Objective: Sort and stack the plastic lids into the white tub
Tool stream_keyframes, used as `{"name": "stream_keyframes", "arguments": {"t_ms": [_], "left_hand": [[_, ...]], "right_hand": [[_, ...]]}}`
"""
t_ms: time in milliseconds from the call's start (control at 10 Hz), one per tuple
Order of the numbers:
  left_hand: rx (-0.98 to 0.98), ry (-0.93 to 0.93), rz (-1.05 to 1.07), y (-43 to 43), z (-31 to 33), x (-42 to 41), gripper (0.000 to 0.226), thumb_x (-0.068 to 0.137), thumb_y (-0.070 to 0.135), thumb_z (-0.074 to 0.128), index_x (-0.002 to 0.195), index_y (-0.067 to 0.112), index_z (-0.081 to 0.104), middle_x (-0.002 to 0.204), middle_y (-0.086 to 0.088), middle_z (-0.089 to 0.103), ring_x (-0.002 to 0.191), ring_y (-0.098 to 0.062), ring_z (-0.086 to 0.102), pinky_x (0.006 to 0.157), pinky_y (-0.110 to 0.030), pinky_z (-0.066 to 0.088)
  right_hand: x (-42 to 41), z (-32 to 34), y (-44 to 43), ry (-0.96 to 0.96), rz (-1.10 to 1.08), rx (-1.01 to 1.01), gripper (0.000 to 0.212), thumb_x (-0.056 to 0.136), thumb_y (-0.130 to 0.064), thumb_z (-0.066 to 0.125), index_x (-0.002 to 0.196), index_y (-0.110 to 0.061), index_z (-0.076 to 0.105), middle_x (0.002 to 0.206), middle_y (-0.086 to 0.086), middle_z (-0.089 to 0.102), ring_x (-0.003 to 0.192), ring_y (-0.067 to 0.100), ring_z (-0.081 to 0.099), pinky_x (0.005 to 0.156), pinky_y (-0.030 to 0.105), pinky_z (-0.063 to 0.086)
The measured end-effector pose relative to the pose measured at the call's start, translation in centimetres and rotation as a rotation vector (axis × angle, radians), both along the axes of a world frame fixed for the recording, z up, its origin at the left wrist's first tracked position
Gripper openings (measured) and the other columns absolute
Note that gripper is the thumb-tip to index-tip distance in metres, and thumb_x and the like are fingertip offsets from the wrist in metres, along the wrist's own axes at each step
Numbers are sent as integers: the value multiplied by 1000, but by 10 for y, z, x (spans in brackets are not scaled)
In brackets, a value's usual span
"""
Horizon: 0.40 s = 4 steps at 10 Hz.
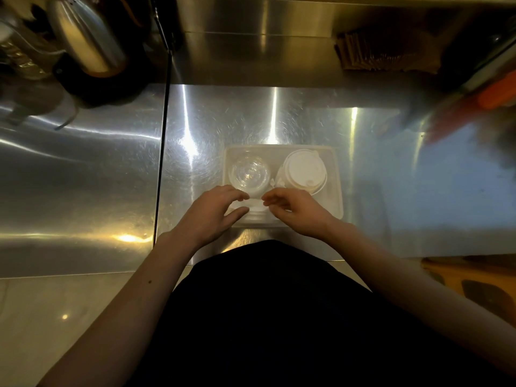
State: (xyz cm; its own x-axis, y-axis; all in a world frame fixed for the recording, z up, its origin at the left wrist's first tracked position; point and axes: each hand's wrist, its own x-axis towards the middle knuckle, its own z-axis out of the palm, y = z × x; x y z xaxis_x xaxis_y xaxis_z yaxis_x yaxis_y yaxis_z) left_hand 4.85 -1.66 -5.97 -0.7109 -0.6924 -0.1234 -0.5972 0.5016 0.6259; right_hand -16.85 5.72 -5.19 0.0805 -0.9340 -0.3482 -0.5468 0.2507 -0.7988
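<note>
Head view: left hand (215, 210) and right hand (296, 213) flank small lids (258, 212) in tub (336, 191), front desk edge. Can't tell if gripping. I'd seat them flat, clear of dome lids (249, 174).

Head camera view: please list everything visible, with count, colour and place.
white tub: one, white, counter centre
clear dome lids: one stack, transparent, tub's far left
white lids: one stack, white, tub's far right
small lids: one low stack, whitish, tub's near side, between the hands
counter: one, steel, under everything
kettle: one, silver on black base, far left
cable: one, black, left of tub
box: one, brown, far right, contents unclear
orange object: one, blurred, right edge
left hand: one, beside small lids, fingers curved, grip unclear
right hand: one, beside small lids, fingers curled, grip unclear
</note>
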Motion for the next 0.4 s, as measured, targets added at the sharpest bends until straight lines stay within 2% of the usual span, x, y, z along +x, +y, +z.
{"name": "stream_keyframes", "arguments": {"t_ms": [200,400], "left_hand": [[-45,58,66,-1,7,-11,31,96,34,58,124,22,63,121,5,65,110,-13,58,89,-24,39],[-206,99,70,-12,14,-28,41,96,39,56,132,19,57,128,-2,61,114,-19,56,96,-26,37]], "right_hand": [[-10,15,-8,5,-79,-94,30,97,-18,55,126,-15,61,114,3,70,106,11,65,99,29,51],[-23,34,-21,99,-177,-242,32,98,-24,53,130,-19,57,115,2,69,107,11,63,100,29,50]]}}
